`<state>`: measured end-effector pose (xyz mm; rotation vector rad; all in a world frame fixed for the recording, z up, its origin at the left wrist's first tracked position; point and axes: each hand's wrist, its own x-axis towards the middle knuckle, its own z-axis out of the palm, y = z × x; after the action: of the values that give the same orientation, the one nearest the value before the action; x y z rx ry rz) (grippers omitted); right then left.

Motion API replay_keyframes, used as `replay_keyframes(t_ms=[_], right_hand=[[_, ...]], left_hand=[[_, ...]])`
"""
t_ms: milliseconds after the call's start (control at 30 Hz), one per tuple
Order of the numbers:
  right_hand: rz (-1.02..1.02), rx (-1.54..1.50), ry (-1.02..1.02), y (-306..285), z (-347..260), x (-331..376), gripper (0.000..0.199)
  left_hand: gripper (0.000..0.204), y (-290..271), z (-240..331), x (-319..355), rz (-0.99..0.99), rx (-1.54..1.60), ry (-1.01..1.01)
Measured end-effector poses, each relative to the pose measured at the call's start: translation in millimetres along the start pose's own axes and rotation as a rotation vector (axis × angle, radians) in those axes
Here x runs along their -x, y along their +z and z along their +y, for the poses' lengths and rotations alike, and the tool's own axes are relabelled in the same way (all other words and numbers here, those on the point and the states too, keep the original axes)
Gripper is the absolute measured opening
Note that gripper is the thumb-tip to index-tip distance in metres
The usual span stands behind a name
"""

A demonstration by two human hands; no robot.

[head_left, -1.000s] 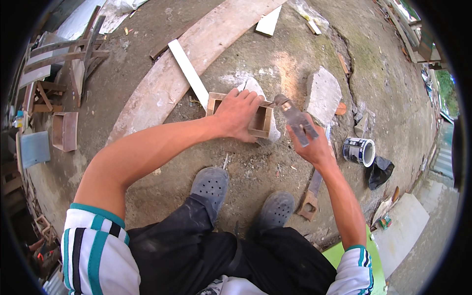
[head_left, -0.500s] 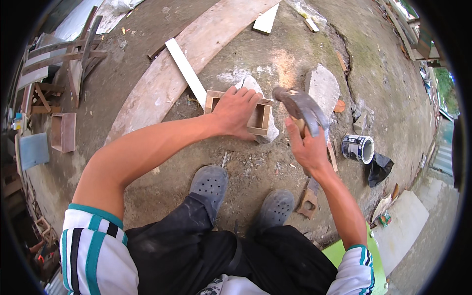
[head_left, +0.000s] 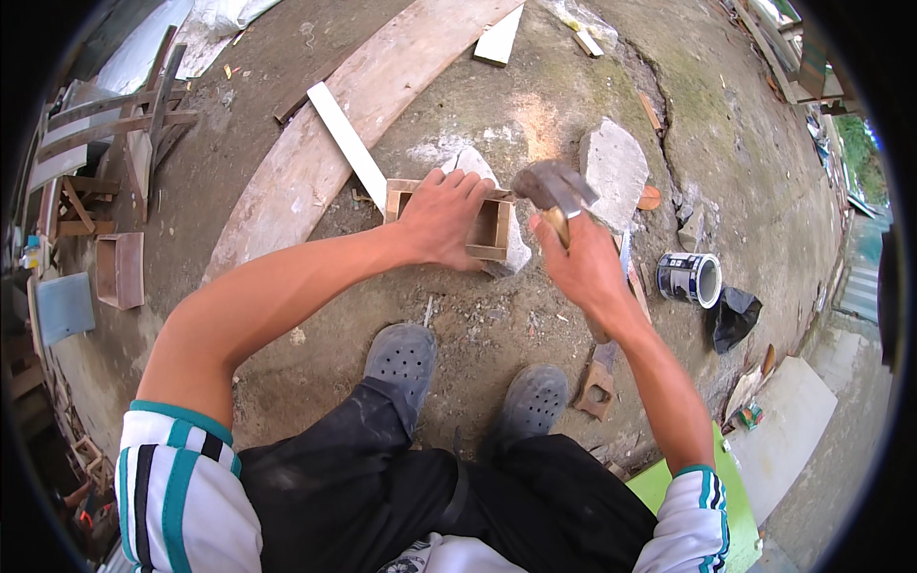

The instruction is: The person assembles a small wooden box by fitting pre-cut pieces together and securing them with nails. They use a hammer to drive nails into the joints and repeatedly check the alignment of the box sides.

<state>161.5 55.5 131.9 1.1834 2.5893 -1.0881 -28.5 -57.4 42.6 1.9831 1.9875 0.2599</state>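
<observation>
Fingers (head_left: 465,188) of the left hand (head_left: 435,227), in the head view, grip a small open wooden box (head_left: 489,253), their tips over its far side and the thumb at its near side. The box sits on a whitish stone (head_left: 517,250) on the ground, just far of the person's shoes; its brown interior shows at the right, while the hand covers the middle, so any contents there cannot be told. The right hand (head_left: 587,265) is closed around a claw hammer (head_left: 554,183), whose head is at the box's far right corner; whether they touch is unclear.

To the right, a paint can (head_left: 676,277) lies on its side, mouth facing right, with a pale inner wall; a black plastic bag (head_left: 735,318) is just beside it. Nearer is a handsaw (head_left: 597,384). Well to the left, another wooden box (head_left: 119,270) stands with its opening sideways, showing brown inner faces.
</observation>
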Motion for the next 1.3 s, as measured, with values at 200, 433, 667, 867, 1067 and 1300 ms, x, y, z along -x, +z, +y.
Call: replay_keyframes(t_ms=[200,433,667,867,1067,1300], right_hand=[[0.215,-0.099,-0.277,-3.8,-3.7,7.1,0.053],[0.031,-0.014,-0.022,-4.8,-10.0,-2.6,0.049],[0.088,0.055,-0.314,9.3,5.5,7.2,0.042],[0.173,0.031,-0.317,14.6,25.7,0.6,0.038],[0.129,0.135,-0.756,15.1,61.2,1.6,0.026],[0.085,0.308,-0.631,21.3,53.6,-4.1,0.026]], left_hand=[[0.104,10.7,-7.2,3.8,0.140,-0.059,0.056],[0.104,8.9,-4.3,2.8,0.088,-0.054,0.027],[0.106,7.6,-3.8,0.4,0.057,-0.044,0.032],[0.106,4.7,-3.2,2.6,0.048,-0.042,0.026],[0.105,10.8,-6.5,2.3,0.129,-0.025,0.049],[0.103,7.1,-3.9,3.9,0.115,0.029,0.070]])
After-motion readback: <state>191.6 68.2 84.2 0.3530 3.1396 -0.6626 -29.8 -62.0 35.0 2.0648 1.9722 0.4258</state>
